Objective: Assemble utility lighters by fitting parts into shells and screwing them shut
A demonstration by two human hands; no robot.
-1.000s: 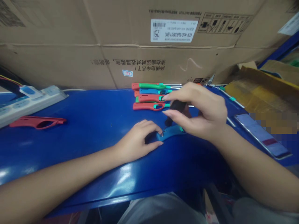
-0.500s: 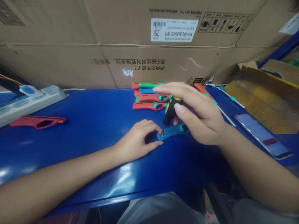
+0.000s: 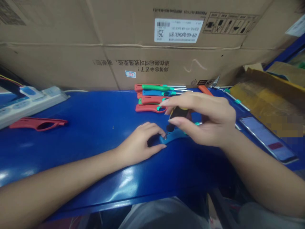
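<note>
A blue stick lighter (image 3: pixel 175 135) lies on the blue tabletop in front of me. My left hand (image 3: pixel 149 140) grips its handle end between thumb and fingers. In my right hand (image 3: pixel 205 119) is a short black and yellow screwdriver (image 3: pixel 177 115), tip down at the handle end beside my left fingertips. My right fingers hide part of the screwdriver and the lighter's trigger area. Beyond them lies a stack of red, green and blue stick lighters (image 3: pixel 152 100). A tiny screw (image 3: pixel 113 127) rests on the table to the left.
At left are a red lighter shell (image 3: pixel 39 124) and a white power strip (image 3: pixel 35 100). A large cardboard box (image 3: pixel 71 63) walls off the back. On the right lie a phone (image 3: pixel 268 138), an orange lighter (image 3: pixel 205 90) and a brown taped package (image 3: pixel 269 95).
My right fingers have shifted round the screwdriver handle and lowered slightly, uncovering metal rods of the stacked lighters. My left hand and the blue lighter have stayed put.
</note>
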